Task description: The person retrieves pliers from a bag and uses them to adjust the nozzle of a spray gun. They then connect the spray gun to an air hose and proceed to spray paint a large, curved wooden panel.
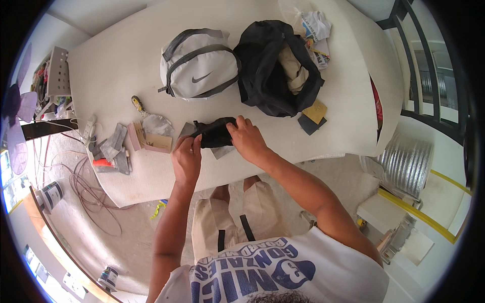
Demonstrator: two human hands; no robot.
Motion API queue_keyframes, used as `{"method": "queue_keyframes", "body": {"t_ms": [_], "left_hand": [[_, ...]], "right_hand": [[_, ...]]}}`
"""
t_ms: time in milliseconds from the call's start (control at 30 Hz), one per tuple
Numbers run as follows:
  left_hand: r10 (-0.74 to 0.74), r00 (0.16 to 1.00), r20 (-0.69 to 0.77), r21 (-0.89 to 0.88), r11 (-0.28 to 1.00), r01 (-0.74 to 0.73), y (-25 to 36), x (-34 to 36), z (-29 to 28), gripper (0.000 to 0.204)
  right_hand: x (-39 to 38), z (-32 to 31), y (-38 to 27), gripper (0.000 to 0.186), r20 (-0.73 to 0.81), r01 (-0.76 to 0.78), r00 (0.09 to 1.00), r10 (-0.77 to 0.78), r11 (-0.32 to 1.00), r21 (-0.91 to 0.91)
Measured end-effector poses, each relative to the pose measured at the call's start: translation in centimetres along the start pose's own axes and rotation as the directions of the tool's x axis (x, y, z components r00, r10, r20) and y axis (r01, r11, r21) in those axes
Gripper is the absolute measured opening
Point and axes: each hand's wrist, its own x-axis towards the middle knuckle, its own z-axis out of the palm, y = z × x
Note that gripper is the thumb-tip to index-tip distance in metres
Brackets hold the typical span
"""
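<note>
1. White shirt (pixel 252 267) with blue print is nearest, below both hands; beyond them spreads the pale worktop (pixel 116 76).
2. Left hand (pixel 186 160): nearly closed, thumb and fingertips pinching the near-left end of a black fabric item (pixel 216 135).
3. Right hand (pixel 248 140): fingers curled, thumb and fingertips gripping the item's far-right edge, with little gap between them.
4. That item lies between the two hands, low over the worktop; whether its underside rests there I cannot tell. One grey sheet (pixel 222 152) shows from beneath it, just left of the right hand.
5. For good handling, I judge that light, even tension between the pinches would suit it, since soft fabric probably sags or folds if one hand pulls harder. Thumbs near the edges should leave the middle visible.
6. Its long axis runs roughly from hand to hand, crosswise to the body, the right end angled slightly away. Which end is its front or opening is unclear.
7. Beyond the left hand sits a grey backpack (pixel 202 68); beyond the right, a gaping black bag (pixel 260 65). Left of the left hand lies a putty knife (pixel 138 104).
</note>
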Motion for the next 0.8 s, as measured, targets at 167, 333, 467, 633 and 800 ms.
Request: {"method": "queue_keyframes", "body": {"t_ms": [167, 333, 467, 633, 800], "left_hand": [[0.009, 1.0, -0.027, 0.1, 0.995, -0.007, 0.5, -0.7, -0.4, 0.028], [-0.063, 0.987, 0.149, 0.12, 0.992, 0.045, 1.8, -1.3, -2.7, 0.04], [0.095, 0.984, 0.148, 0.065, 0.992, -0.106, 1.5, -2.0, -2.2, 0.041], [0.09, 0.987, 0.132, -0.112, 0.991, -0.075, 1.0, -3.4, -0.7, 0.044], [0.089, 0.973, 0.212, -0.24, 0.97, -0.037, 2.4, -4.8, 1.6, 0.05]], "right_hand": [[-0.8, -1.3, -1.0, 0.049, 0.053, -0.063, 0.997, 0.052, 0.975, 0.215], [-1.1, -3.8, -2.0, 0.046, 0.137, -0.143, 0.984, 0.111, 0.956, 0.257], [-0.1, -3.1, -2.8, 0.024, -0.129, 0.186, 0.981, -0.144, 0.879, 0.44], [3.9, 4.4, -2.7, 0.026, 0.542, 0.379, 0.772, -0.333, 0.925, 0.029], [3.9, 17.2, 6.3, 0.056, 0.698, 0.653, 0.7, -0.155, 0.536, -0.535]]}}
